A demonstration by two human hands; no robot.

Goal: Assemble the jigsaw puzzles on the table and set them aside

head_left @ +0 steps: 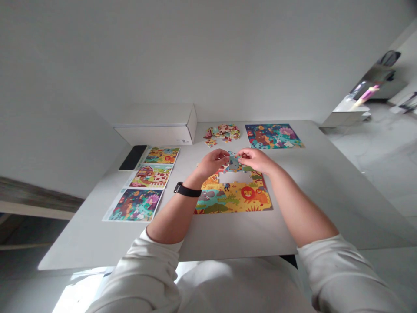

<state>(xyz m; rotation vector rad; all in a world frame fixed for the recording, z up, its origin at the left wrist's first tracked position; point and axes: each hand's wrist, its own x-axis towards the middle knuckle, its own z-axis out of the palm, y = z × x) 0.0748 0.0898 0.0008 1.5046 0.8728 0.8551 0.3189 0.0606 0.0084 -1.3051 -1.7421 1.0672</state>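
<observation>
A safari-animal jigsaw puzzle [233, 198] lies on the table in front of me, with a gap in its upper middle where the white tabletop shows. Over the far side of that gap, a blue-grey puzzle piece [234, 164] sits between my hands. My left hand [213, 164], below a black wristband, has its fingers closed at the piece's left edge. From the other side, my right hand [256, 160] pinches near the top right edge. Both hands hide parts of the puzzle's far rows.
Loose puzzle pieces [228, 131] are heaped beyond my hands. A finished dark-blue puzzle [273, 135] lies at the back right. On the left are a sheet of three reference pictures [151, 176], a black phone [133, 157] and a white box [153, 130] against the wall.
</observation>
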